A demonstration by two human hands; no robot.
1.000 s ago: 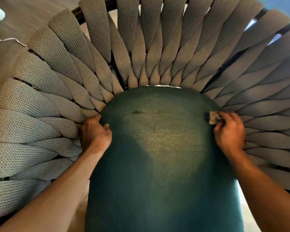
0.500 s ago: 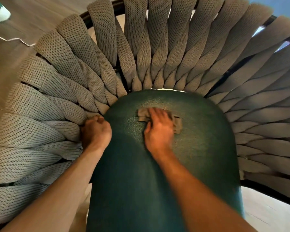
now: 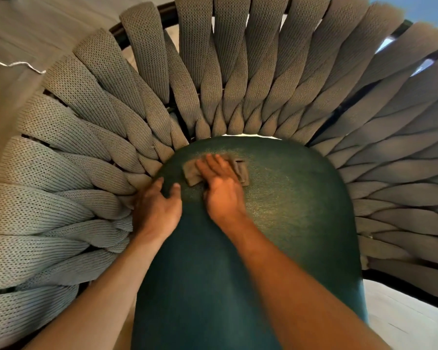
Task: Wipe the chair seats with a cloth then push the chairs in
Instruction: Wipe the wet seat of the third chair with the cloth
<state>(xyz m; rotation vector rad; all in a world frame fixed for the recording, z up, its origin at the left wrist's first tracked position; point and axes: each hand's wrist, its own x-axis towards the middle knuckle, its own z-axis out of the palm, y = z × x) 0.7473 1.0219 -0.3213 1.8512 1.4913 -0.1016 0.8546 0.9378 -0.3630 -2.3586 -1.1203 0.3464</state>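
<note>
Chair seat [image 3: 276, 223]: dark green textured cushion, rounded at the far end, filling the centre of the view.

Cloth [image 3: 191, 174]: small grey-brown piece, folded, lying flat on the far left part of the seat, close to the backrest; partly covered by the right hand, with edges showing on both sides of the fingers.

Right hand [image 3: 221, 190]: palm down on the cloth, fingers straight and slightly spread, pressing it onto the cushion.

Left hand [image 3: 157, 210]: rests on the left edge of the seat, just beside the right hand; thumb and a finger lie on the green cushion, the remaining fingers go down out of sight between cushion and backrest, so their grip cannot be told.

Backrest [image 3: 238, 72]: wide knitted beige-grey straps, fanned round the seat on a dark frame [image 3: 162, 15].

Floor [image 3: 23, 29]: wood-grain boards, upper left; a thin white cord [image 3: 15, 63] lies across them.
</note>
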